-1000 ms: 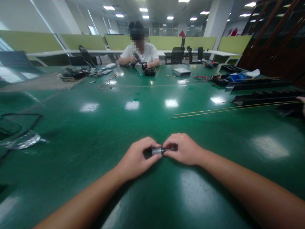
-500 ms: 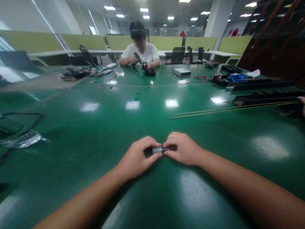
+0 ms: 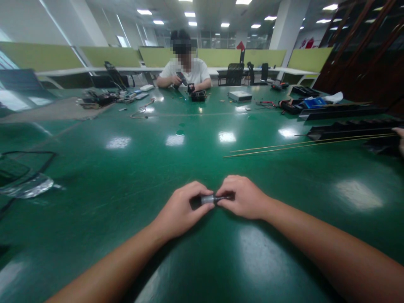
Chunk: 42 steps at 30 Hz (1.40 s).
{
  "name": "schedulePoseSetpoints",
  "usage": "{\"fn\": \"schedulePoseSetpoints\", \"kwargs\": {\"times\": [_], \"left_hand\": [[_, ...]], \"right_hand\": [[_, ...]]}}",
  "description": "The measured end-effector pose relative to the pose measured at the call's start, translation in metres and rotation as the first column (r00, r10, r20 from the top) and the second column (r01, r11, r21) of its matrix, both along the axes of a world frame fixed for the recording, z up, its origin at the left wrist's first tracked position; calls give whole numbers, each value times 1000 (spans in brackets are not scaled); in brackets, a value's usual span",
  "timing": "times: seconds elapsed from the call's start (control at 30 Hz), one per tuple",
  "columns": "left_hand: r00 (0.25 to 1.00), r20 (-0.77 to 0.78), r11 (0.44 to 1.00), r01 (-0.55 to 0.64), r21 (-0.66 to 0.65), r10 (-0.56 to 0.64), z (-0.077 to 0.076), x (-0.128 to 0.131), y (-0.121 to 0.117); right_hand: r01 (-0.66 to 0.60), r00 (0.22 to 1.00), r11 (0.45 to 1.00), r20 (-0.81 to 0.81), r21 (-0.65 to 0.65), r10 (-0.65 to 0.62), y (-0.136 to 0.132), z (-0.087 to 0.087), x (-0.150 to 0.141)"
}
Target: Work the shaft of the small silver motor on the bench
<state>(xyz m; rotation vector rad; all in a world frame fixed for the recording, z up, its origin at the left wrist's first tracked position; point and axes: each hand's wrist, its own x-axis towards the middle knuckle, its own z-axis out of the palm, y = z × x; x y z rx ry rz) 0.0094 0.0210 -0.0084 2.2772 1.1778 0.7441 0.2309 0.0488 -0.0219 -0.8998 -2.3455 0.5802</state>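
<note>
Low in the middle of the view, my left hand (image 3: 183, 209) is closed around a small grey-and-black cylinder (image 3: 207, 199), thumb and fingers gripping its grey body. My right hand (image 3: 241, 197) pinches the thin dark shaft-like end (image 3: 224, 198) that runs out of the cylinder on the right. The fingertips of both hands almost meet where the grey body narrows. The piece lies level, just over the green table (image 3: 142, 168). Its exact kind is too small to tell, and the fingers hide part of both ends.
Across the table a person (image 3: 183, 69) holds a dark drill-like tool over a black box (image 3: 198, 96). Two thin rods (image 3: 284, 146) reach in from the right, near another person's hand (image 3: 400, 136). Clear plastic (image 3: 28, 185) lies at left, electronic parts (image 3: 101, 99) at back left, black trays (image 3: 341, 112) at right.
My hands keep the same grip on the cylinder with almost no movement. The whole view has shifted very slightly. The person opposite has tilted the drill-like tool a little.
</note>
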Motion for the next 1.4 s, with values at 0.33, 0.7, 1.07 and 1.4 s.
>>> {"fn": "schedulePoseSetpoints", "kwargs": {"times": [0.33,0.7,1.07,1.4], "left_hand": [[1000,11,1000,18,-15,-18,-1,-2,0],[1000,10,1000,-2,-4,2,-1,-4,1],[1000,7,1000,-20,-2,20,1,-3,-1],[1000,15,1000,-22,-2,22,1,-3,-1]], "right_hand": [[-14,1000,997,1,-77,14,3,6,7],[-28,999,993,35,-114,32,11,9,17],[-33,999,952,19,-304,41,33,9,46],[-74,997,935,-7,-346,77,26,9,33]]}}
